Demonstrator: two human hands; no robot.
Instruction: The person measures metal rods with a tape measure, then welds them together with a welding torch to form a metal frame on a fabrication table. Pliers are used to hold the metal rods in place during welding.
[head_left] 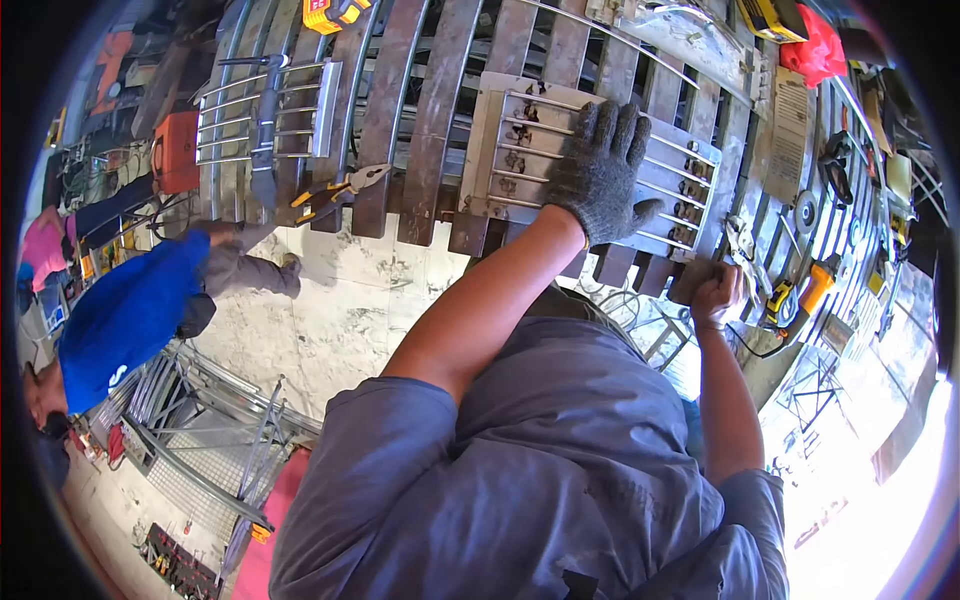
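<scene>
My left hand, in a dark grey knit glove, lies flat with its fingers stretched out on a metal rack of thin parallel rods. Under the rods is a flat metal plate, with dark burnt-looking marks near the rod ends. My bare right hand is closed at the near edge of the slatted metal workbench, beside the rack's right corner. What its fingers hold, if anything, is hidden. Locking pliers lie just above that hand.
Left on the bench are pliers, a hammer across a second rod rack, and a yellow tape measure. Rightward lie another tape measure, an orange-handled tool and a red bag. A person in blue is at left.
</scene>
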